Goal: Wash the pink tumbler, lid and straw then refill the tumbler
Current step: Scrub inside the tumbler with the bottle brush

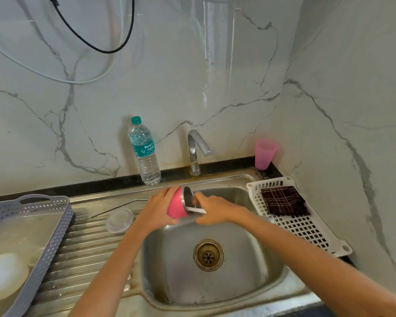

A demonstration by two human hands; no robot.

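My left hand (157, 208) grips the pink tumbler (177, 205), held on its side over the sink basin (183, 280) with its steel mouth facing right. My right hand (212, 208) is at the mouth and holds a thin white handle (198, 210) that reaches into the tumbler; its far end is hidden inside. The clear round lid (119, 220) lies flat on the ribbed drainboard to the left. A metal straw (114, 208) lies on the drainboard just behind the lid.
A tap (196, 148) stands behind the basin. A water bottle (144, 152) with a teal cap is left of it, a pink plastic cup (265, 153) to the right. A white rack (306, 225) holds a dark cloth (284, 200). A grey basket (44, 225) sits at left.
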